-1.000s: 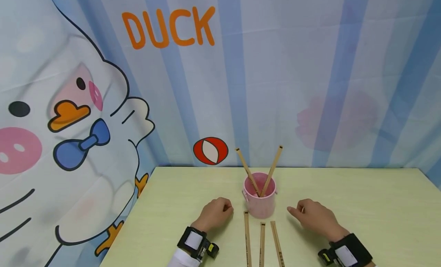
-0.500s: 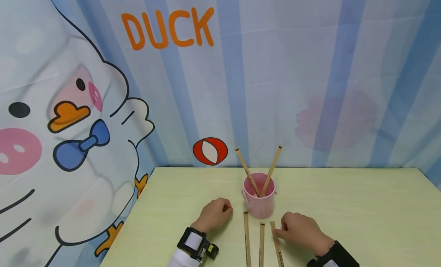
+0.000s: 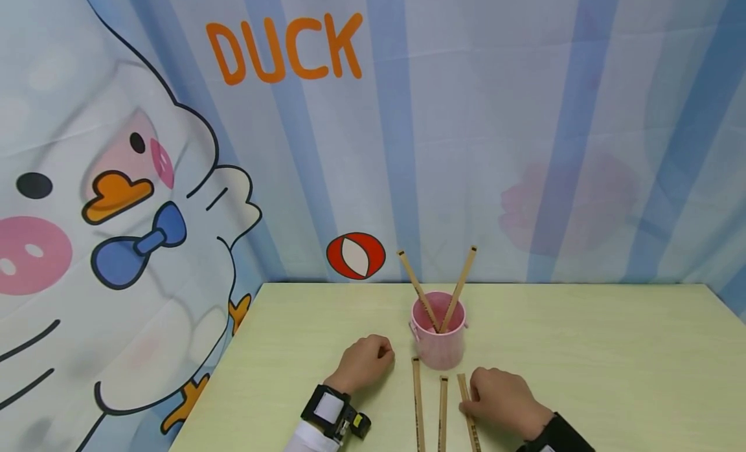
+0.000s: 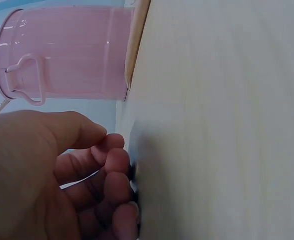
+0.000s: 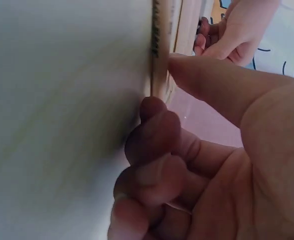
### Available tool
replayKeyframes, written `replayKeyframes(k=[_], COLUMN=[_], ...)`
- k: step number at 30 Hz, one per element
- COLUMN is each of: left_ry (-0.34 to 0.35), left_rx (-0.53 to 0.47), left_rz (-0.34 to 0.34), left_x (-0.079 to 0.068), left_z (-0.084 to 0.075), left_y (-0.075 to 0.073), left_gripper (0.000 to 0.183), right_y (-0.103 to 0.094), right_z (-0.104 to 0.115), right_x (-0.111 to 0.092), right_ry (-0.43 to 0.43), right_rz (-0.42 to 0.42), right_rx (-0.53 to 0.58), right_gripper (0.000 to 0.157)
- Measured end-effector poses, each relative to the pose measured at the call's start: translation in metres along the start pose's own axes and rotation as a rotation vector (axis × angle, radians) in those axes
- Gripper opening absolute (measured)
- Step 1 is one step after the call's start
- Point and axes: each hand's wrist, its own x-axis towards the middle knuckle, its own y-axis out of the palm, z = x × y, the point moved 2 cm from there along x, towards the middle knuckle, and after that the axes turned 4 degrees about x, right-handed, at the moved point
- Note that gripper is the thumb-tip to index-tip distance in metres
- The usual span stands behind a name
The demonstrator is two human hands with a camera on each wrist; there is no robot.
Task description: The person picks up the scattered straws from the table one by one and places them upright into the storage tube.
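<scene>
A pink bucket (image 3: 441, 348) stands at the middle of the table, with two wooden pencils (image 3: 464, 280) leaning apart in it. In front of it three more pencils lie side by side: a left one (image 3: 418, 406), a middle one (image 3: 443, 413) and a right one (image 3: 463, 388). My right hand (image 3: 506, 400) is at the right pencil, its thumb and forefinger pinching it near the far end; the right wrist view shows the thumb (image 5: 187, 70) against its side. Left of the bucket my left hand (image 3: 362, 362) rests on the table, fingers loosely curled and holding nothing.
The pale wooden table (image 3: 629, 348) ends at a printed curtain (image 3: 466, 115) behind it. A handle (image 4: 31, 80) sticks out from the bucket's side. Both wrists wear black straps with small cameras.
My right hand has moved left and toward me, from beside the bucket onto the right pencil, and its thumb now meets it. The left hand and the bucket stay put.
</scene>
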Motion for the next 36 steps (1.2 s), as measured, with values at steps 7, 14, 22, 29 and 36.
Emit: replayKeyframes(k=[7, 14, 22, 29, 36], left_ry=[-0.002, -0.011, -0.002, 0.0, 0.002], left_rx=[-0.004, -0.011, -0.012, -0.023, -0.016], left_rz=[-0.001, 0.011, 0.012, 0.007, 0.002], left_x=[0.0, -0.001, -0.001, -0.002, -0.001], left_z=[-0.001, 0.0, 0.003, 0.002, 0.002], left_y=[0.0, 0.002, 0.005, 0.002, 0.001], left_gripper=[0.017, 0.017, 0.018, 0.017, 0.017], right_y=[0.002, 0.003, -0.002, -0.016, -0.031], right_z=[-0.001, -0.003, -0.001, 0.007, 0.02], right_x=[0.002, 0.002, 0.0, -0.005, -0.012], right_ry=[0.018, 0.023, -0.01, -0.105, -0.292], right_rz=[0.02, 0.041, 0.035, 0.022, 0.146], right_rx=[-0.009, 0.01, 0.023, 0.051, 0.156], right_gripper=[0.027, 0.022, 0.022, 0.022, 0.026])
